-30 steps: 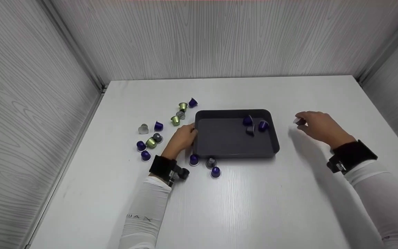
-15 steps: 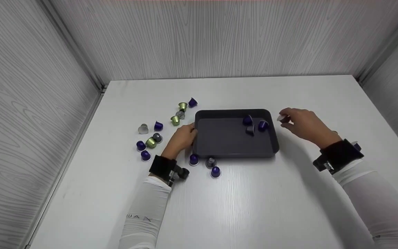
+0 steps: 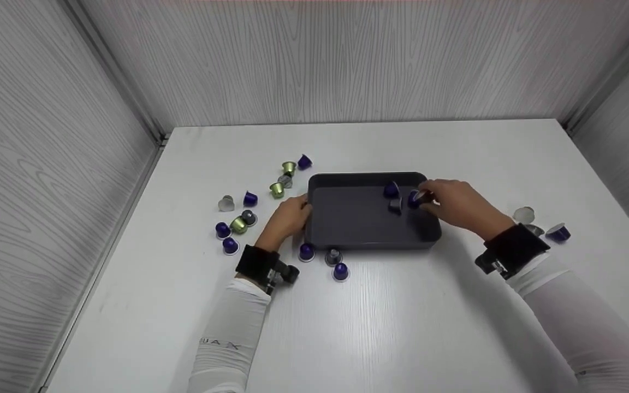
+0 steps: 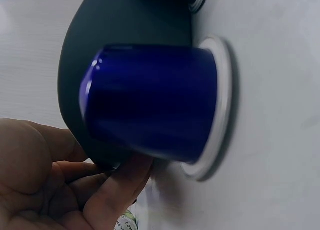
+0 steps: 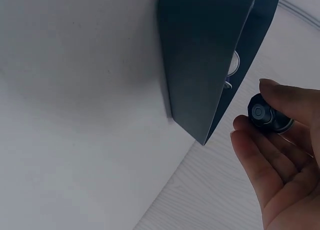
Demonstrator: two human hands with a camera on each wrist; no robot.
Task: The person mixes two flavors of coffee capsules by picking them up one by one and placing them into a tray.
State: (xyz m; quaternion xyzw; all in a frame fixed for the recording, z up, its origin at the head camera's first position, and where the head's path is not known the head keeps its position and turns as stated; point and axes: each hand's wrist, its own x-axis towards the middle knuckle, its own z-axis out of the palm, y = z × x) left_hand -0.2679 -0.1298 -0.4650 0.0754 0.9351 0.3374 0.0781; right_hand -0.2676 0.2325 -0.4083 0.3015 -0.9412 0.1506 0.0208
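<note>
Light grey wall panels with a wood-grain pattern (image 3: 358, 65) stand behind and at both sides of a smooth white table (image 3: 391, 333). Near the middle of this table lies a dark grey, rectangular tray with rounded corners (image 3: 352, 221). Two arms in white sleeves (image 3: 232, 327) reach over the table, and each wrist carries a black band (image 3: 257, 265). The left hand (image 3: 287, 215) holds the tray at its left wall, with thumb and fingers bent about it. The right hand (image 3: 459, 203) is at the right end of the tray and pinches a small dark capsule with a stepped tip (image 5: 259, 111) between thumb and fingers. In the tray, also toward its right end, there are two shiny violet-blue capsules (image 3: 391, 189) and one dark grey capsule (image 3: 395, 205); whether the pinched one touches its nearest neighbour, I cannot tell. To the left of the tray, a loose scatter of violet-blue, green (image 3: 277, 190), silver (image 3: 226, 203) and grey capsules lies on the table, some of them tilted on their side. Just before the near wall of the tray, a grey capsule (image 3: 333, 256) stands between two violet-blue ones (image 3: 340, 271). Three more capsules (image 3: 558, 233), one of them blue, lie near the right wrist.
</note>
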